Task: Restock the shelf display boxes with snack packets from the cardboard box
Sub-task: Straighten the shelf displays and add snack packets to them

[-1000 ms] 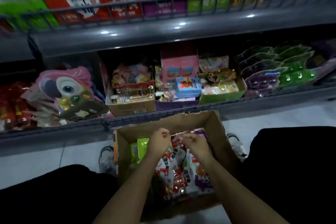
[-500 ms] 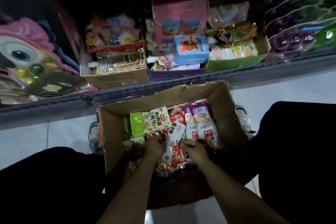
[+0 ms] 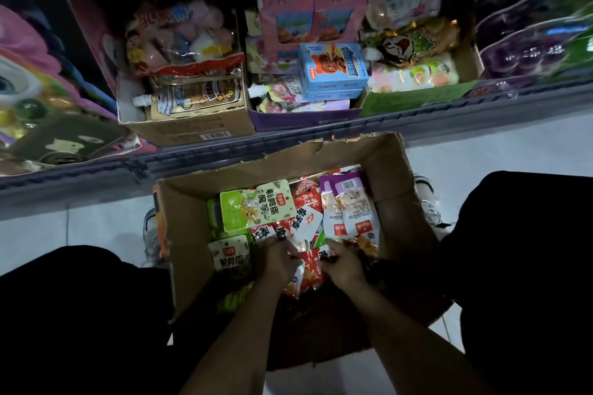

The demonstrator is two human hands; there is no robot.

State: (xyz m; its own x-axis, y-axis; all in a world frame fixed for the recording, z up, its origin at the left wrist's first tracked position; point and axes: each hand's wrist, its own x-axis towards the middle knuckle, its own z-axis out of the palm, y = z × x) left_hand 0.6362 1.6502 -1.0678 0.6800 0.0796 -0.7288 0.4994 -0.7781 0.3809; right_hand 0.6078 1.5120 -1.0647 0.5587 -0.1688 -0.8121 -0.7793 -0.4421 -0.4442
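Observation:
An open cardboard box [image 3: 390, 167] stands on the floor between my knees, filled with snack packets: green ones [image 3: 255, 205] at the left, red ones [image 3: 308, 202] in the middle, purple-and-white ones [image 3: 349, 208] at the right. My left hand [image 3: 276, 261] and my right hand [image 3: 343, 261] are both down among the red packets at the near middle of the box, fingers curled into the pile. Whether either hand grips a packet is hidden. Shelf display boxes stand beyond: a brown one [image 3: 192, 130], a purple one [image 3: 305, 119], a green one [image 3: 417, 99].
The low shelf's grey rail [image 3: 224, 154] runs just behind the cardboard box. A pink cartoon display [image 3: 38, 80] fills the shelf's left end, purple and green jelly packs [image 3: 529, 48] the right. My shoes [image 3: 428, 199] flank the box on pale floor tiles.
The view has tilted down from the upper shelves to the box. Both hands dropped from above the box's far part into the near middle of the packets.

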